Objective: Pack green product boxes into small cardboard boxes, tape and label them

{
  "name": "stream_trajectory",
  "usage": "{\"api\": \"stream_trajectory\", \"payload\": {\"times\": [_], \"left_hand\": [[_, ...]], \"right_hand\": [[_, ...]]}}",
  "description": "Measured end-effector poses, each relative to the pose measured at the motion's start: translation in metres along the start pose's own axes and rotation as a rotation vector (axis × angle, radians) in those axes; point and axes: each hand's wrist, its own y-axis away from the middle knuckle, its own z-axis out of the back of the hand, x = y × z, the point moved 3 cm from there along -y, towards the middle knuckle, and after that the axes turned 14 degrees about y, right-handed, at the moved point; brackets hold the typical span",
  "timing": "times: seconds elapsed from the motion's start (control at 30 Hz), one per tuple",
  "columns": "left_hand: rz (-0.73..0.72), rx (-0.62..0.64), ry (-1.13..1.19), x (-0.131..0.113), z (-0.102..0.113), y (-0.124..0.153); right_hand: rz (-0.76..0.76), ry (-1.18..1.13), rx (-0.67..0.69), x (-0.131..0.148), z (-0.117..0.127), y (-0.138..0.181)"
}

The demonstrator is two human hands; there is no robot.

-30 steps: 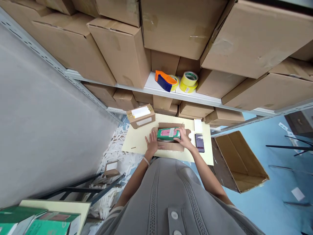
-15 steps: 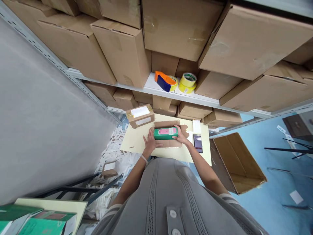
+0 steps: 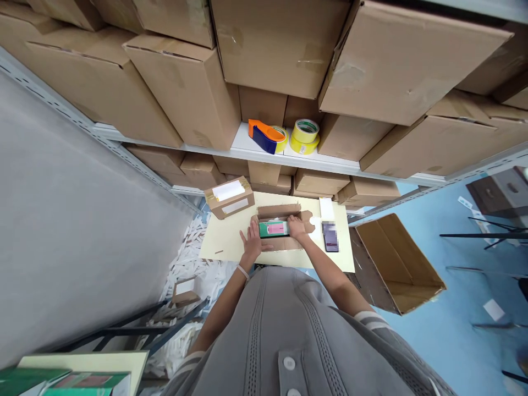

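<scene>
A green product box with a pink label [image 3: 273, 228] lies inside an open, flat cardboard mailer [image 3: 277, 211] on a pale yellow table [image 3: 225, 239]. My right hand [image 3: 296, 226] rests on the green box's right end, fingers curled over it. My left hand [image 3: 251, 240] lies flat with fingers spread against the mailer's left side. A sealed cardboard parcel with white labels [image 3: 229, 196] stands at the table's back left.
A phone [image 3: 330, 236] and a white card [image 3: 326, 208] lie right of the mailer. Yellow tape rolls [image 3: 306, 136] and an orange-blue tape dispenser [image 3: 264, 135] sit on the shelf among stacked cartons. An empty open carton [image 3: 398, 264] stands on the blue floor; white scraps [image 3: 192, 258] litter the left.
The green box has sunk lower into the mailer, and my right hand has moved onto its right end. My left hand stays at the mailer's left side. The view shifted slightly.
</scene>
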Motion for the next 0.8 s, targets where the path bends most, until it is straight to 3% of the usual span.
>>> {"api": "stream_trajectory", "payload": {"times": [0.17, 0.23, 0.37, 0.47, 0.53, 0.6, 0.7, 0.8], "left_hand": [[-0.001, 0.017, -0.003, 0.002, 0.002, 0.002], [0.006, 0.017, 0.008, 0.003, 0.005, 0.004], [0.052, -0.038, 0.057, 0.007, 0.01, 0.006], [0.119, -0.097, 0.119, 0.012, 0.009, 0.006], [0.189, -0.132, 0.181, 0.015, 0.007, 0.007], [0.26, -0.155, 0.255, 0.02, 0.005, 0.008], [0.292, -0.159, 0.358, 0.027, 0.001, 0.01], [0.2, -0.15, 0.425, 0.03, 0.0, 0.01]], "right_hand": [[0.042, 0.029, 0.012, 0.008, 0.003, 0.004], [0.081, 0.014, -0.042, 0.007, 0.007, 0.015], [0.063, -0.178, -0.382, -0.013, 0.02, 0.05], [-0.166, -0.381, -0.543, -0.043, 0.015, 0.076], [-0.32, -0.502, -0.55, -0.059, 0.003, 0.089], [-0.354, -0.58, -0.5, -0.065, -0.009, 0.097], [-0.199, -0.615, -0.389, -0.059, -0.02, 0.101], [-0.029, -0.571, -0.289, -0.046, -0.023, 0.103]]}}
